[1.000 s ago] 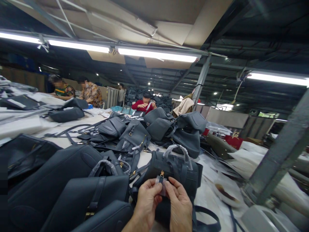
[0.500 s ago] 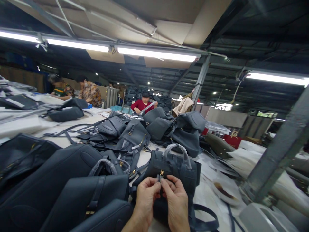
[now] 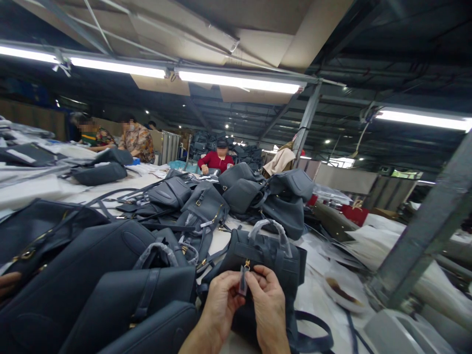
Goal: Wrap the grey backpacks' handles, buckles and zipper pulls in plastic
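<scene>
My left hand and my right hand pinch a small tag between their fingertips. The tag hangs from the gold zipper pull of a dark grey leather handbag. The bag's top handle is wrapped in clear film. Its lower part lies partly hidden behind my hands. More grey bags crowd the table to the left of my hands.
Piled grey bags fill the table ahead, with white paper to the right. A co-worker's hand rests at the lower left. A steel post rises at the right. Several co-workers sit farther back.
The tag now hangs lower and shows more clearly below the zipper pull. My fingers have shifted slightly around it. A co-worker's hand has appeared at the lower left, beside a shifted bag.
</scene>
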